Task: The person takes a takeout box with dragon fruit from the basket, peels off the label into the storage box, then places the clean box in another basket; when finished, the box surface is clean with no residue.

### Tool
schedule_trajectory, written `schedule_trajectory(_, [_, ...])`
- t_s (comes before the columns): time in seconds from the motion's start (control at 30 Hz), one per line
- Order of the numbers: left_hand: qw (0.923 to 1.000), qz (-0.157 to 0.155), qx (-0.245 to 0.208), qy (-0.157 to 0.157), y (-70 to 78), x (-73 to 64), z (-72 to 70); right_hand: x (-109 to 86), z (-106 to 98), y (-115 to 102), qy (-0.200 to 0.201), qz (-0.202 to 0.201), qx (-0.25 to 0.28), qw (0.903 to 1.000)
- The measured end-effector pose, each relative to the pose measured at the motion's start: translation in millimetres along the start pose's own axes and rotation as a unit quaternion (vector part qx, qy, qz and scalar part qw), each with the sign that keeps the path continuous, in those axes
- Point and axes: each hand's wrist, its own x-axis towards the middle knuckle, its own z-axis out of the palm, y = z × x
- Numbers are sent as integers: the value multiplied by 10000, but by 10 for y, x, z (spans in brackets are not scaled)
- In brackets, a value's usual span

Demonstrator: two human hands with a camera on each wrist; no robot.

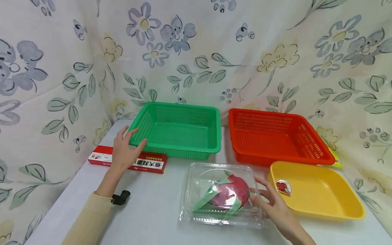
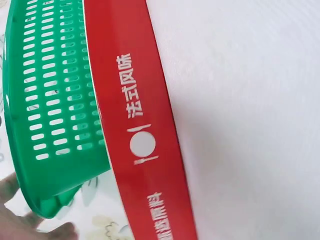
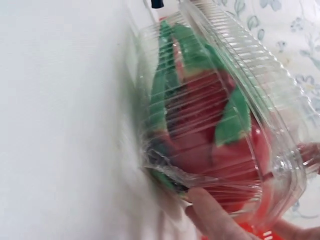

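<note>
A clear plastic clamshell box (image 1: 196,177) sits on the table in front, with a pink dragon fruit (image 1: 232,192) with green leaf tips inside it. My right hand (image 1: 272,206) grips the box's right side, fingers and thumb apart along its edge; the right wrist view shows fingertips (image 3: 207,207) against the ribbed plastic. On the left, my other hand (image 1: 127,151) reaches over a red and white carton (image 1: 150,162), with fingers spread at the left front corner of a green perforated basket (image 1: 180,149). In the left wrist view its fingers show beside that basket's corner.
Back right stands a red basket (image 1: 275,158), a yellow packet (image 1: 337,160) partly hidden behind it. In front of it is a yellow tub (image 1: 324,190) with a round fruit sticker (image 1: 283,186). A small black object (image 1: 124,197) lies by the left wrist. Floral cloth (image 1: 196,51) hangs behind.
</note>
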Motion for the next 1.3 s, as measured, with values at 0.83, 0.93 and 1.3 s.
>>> schedule_trajectory(0.83, [9948,-404,-849,-380,-123,22,53,-67,41,-85,858,-1134,-68,9898])
schedule_trajectory(0.93, [9949,-370,-854,-400,-115,35,64,-129,37,-129,880,-984,-5,9912])
schedule_trajectory(1.3, [9949,-376,-855,-376,-143,7,50,-238,14,-360,659,-1506,524,9850])
